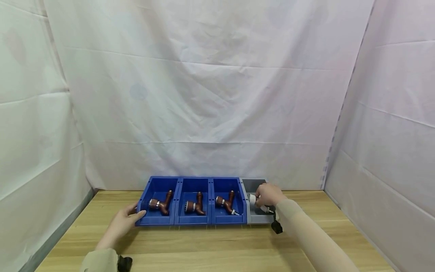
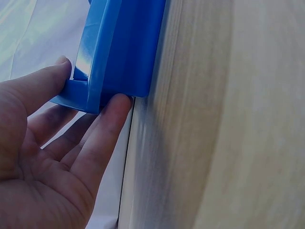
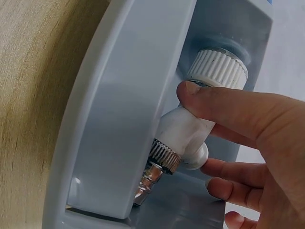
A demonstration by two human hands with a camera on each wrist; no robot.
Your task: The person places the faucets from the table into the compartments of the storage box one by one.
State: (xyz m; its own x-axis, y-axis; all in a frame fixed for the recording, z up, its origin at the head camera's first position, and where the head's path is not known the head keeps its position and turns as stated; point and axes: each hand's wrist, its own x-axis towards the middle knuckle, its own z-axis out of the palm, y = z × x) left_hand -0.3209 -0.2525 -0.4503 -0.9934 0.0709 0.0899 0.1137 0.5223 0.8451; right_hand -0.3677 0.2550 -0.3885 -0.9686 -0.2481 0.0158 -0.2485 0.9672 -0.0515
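A white valve [image 3: 183, 126] with a ribbed knob and a metal threaded nozzle lies tilted in the grey bin [image 3: 124, 81]. My right hand [image 1: 270, 195] reaches into that bin and holds the valve by its body, thumb just below the knob, as the right wrist view shows. At the row's other end, my left hand [image 1: 123, 223] grips the front left corner of the leftmost blue bin [image 2: 128, 52]. Its thumb is over the rim and its fingers are on the outer side. A brown valve [image 1: 164, 208] with a ribbed knob lies inside this bin.
Two more blue bins stand between, side by side, holding a brown valve [image 1: 199, 207] and another brown valve [image 1: 229, 205] with a metal nozzle. The row sits on a wooden table [image 1: 204, 249], against a white cloth backdrop [image 1: 204, 113]. Cloth also hangs at both sides.
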